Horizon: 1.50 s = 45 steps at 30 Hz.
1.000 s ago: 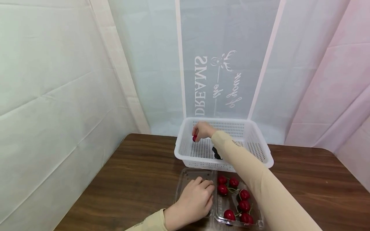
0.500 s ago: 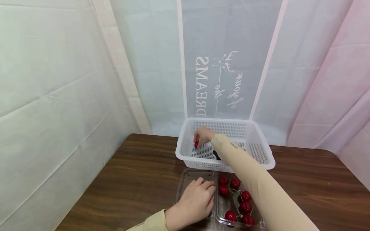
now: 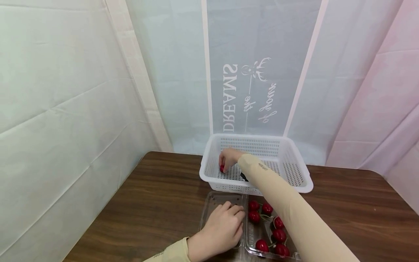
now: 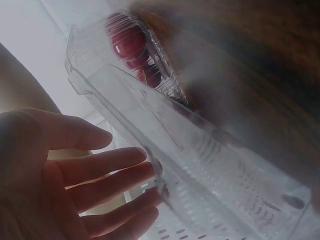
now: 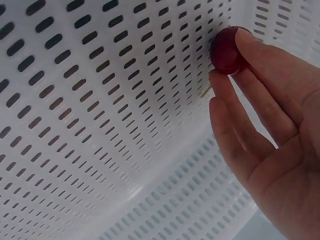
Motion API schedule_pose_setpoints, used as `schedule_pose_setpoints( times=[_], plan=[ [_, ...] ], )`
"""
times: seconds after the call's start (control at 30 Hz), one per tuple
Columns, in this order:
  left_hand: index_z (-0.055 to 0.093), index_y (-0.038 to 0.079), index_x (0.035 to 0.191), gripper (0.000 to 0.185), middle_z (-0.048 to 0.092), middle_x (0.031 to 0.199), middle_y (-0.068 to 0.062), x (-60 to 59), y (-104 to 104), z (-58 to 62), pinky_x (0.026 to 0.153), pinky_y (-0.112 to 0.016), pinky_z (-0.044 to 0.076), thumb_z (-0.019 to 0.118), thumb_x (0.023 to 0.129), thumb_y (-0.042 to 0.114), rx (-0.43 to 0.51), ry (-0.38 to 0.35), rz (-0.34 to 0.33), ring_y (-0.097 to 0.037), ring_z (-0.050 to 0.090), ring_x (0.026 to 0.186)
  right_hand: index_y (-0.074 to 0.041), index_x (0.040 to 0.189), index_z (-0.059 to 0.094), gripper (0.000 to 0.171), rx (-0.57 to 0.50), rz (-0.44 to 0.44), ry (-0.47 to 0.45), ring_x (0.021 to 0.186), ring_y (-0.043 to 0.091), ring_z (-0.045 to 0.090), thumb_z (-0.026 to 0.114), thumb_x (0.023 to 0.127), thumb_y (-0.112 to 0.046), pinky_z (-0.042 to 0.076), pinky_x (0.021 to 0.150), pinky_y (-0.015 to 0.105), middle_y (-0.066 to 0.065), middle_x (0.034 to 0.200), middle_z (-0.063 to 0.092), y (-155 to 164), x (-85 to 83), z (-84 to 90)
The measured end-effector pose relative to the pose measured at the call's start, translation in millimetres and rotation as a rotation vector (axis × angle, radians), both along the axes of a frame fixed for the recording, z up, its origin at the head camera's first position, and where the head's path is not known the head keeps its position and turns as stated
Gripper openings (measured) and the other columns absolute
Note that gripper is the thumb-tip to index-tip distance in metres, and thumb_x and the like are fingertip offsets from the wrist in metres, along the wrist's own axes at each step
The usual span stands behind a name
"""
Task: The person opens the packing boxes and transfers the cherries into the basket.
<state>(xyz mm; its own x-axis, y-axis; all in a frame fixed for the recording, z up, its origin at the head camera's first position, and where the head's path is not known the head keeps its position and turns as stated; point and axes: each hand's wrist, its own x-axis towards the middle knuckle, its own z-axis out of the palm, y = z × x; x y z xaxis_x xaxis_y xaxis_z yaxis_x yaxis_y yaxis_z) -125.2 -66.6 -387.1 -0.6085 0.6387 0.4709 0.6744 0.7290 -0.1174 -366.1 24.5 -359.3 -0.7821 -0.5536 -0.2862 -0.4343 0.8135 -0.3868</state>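
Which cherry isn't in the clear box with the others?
The cherry pinched in the right hand, down inside the white basket. All the other cherries sit in the clear box near the left hand.

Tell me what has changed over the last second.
The right hand has lowered a cherry from near the rim height of the white basket down to its floor, fingertips still on the cherry. The left hand stays resting on the clear lid of the clamshell, and the other cherries in its tray have not moved.
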Motion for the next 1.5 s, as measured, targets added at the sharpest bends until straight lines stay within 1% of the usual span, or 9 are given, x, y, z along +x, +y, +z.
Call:
schedule_pose_setpoints(
  times=[0.13,0.23,0.53,0.83,1.03,1.2,1.37,1.5],
  plan=[
    [0.070,0.016,0.090,0.014,0.067,0.099,0.004,-0.1,0.4,0.1,0.061,-0.023,0.041,0.064,0.079,0.022,0.005,-0.010,-0.003,-0.013,0.056,0.082,-0.008,0.100,0.070,0.031,-0.008,0.006,-0.001,0.090,0.014,0.062,0.080,0.071,-0.007,0.050,0.083,0.029,0.008,0.104,0.070,-0.9,1.3,-1.1],
    [0.070,0.016,0.090,0.014,0.067,0.099,0.005,-0.3,0.5,0.1,0.061,-0.022,0.041,0.064,0.078,0.022,0.006,-0.006,-0.002,-0.013,0.056,0.082,-0.009,0.100,0.070,0.029,-0.018,0.011,0.003,0.089,0.013,0.062,0.079,0.072,-0.007,0.050,0.082,0.028,0.006,0.101,0.070,-1.4,0.5,-2.6],
    [0.069,0.016,0.089,0.014,0.067,0.099,0.005,-1.0,0.6,0.3,0.061,-0.023,0.041,0.065,0.077,0.022,0.005,0.005,0.001,-0.013,0.056,0.082,-0.012,0.095,0.070,0.025,-0.026,0.017,-0.002,0.088,0.012,0.062,0.079,0.073,-0.008,0.050,0.081,0.027,0.001,0.095,0.070,-3.0,-4.0,-6.7],
    [0.069,0.016,0.089,0.014,0.067,0.099,0.005,-0.7,0.1,0.0,0.060,-0.023,0.041,0.064,0.078,0.022,0.006,0.004,-0.003,-0.013,0.056,0.082,-0.013,0.094,0.069,0.024,-0.021,0.026,0.005,0.087,0.011,0.063,0.080,0.073,-0.010,0.050,0.079,0.026,0.000,0.094,0.070,-3.7,-6.6,-8.8],
    [0.070,0.016,0.091,0.015,0.067,0.101,0.004,-0.7,0.3,-1.0,0.061,-0.023,0.041,0.064,0.079,0.022,0.007,-0.017,-0.003,-0.014,0.056,0.084,-0.011,0.097,0.069,0.025,-0.031,0.025,0.001,0.089,0.012,0.062,0.079,0.074,-0.011,0.049,0.082,0.027,0.000,0.095,0.069,-3.7,-5.5,-6.7],
    [0.069,0.016,0.090,0.014,0.067,0.100,0.005,-0.6,1.2,-1.1,0.061,-0.023,0.041,0.065,0.078,0.022,0.007,-0.001,0.001,-0.013,0.056,0.083,-0.011,0.097,0.069,0.023,-0.030,0.029,0.007,0.090,0.013,0.062,0.077,0.076,-0.012,0.049,0.081,0.028,0.001,0.096,0.069,-2.9,-4.0,-3.7],
    [0.069,0.016,0.088,0.013,0.067,0.099,0.005,-0.2,1.4,-0.9,0.059,-0.022,0.039,0.065,0.077,0.022,0.007,0.006,0.002,-0.013,0.055,0.081,-0.009,0.097,0.070,0.019,-0.014,0.058,0.043,0.092,0.016,0.062,0.074,0.079,-0.013,0.050,0.079,0.029,0.005,0.099,0.070,-2.5,-1.7,2.7],
    [0.069,0.016,0.089,0.014,0.067,0.099,0.005,0.1,1.6,-0.8,0.060,-0.022,0.040,0.065,0.077,0.022,0.005,0.009,0.007,-0.013,0.055,0.081,-0.008,0.097,0.070,0.017,0.011,0.094,0.092,0.093,0.018,0.062,0.071,0.080,-0.013,0.049,0.078,0.028,0.007,0.099,0.070,-1.1,-0.3,8.7]
  ],
)
